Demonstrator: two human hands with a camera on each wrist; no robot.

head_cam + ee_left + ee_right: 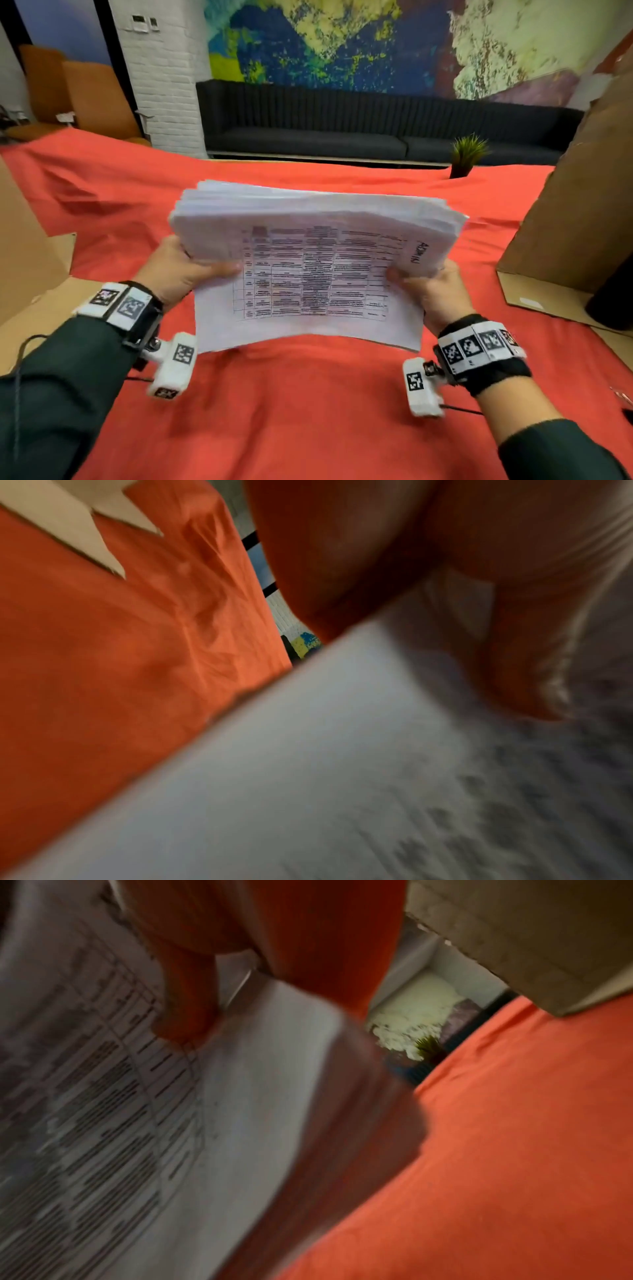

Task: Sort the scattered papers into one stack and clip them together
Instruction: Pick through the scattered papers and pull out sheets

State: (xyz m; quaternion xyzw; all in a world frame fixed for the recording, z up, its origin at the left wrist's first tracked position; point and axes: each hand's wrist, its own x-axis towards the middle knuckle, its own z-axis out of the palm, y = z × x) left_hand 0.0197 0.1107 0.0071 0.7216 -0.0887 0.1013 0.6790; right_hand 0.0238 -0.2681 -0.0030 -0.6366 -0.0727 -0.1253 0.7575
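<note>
- A thick stack of papers [318, 260] is held up above the red-covered bench [308, 411], tilted so that its printed top sheet faces the head camera.
- The left hand [178, 270] is closed as a grip on the stack's left edge: the thumb is laid across the top sheet, and the remaining fingers are hidden underneath.
- The right hand [435, 294] is closed as a grip on the stack's right edge, with the thumb pressed on the top sheet beside a handwritten word in the margin.
- A printed table is carried on the top sheet; the near edge of that sheet is bowed downward between the two hands.
- In the left wrist view, the thumb [527, 642] is seen flat on the blurred paper.
- In the right wrist view, the thumb [185, 993] is seen pressed on the table's grid lines.
- Cardboard boxes are stood on the bench at the left [24, 246] and at the right [579, 205].
- A small potted plant [466, 156] is placed at the far edge of the bench, well apart from the stack.
</note>
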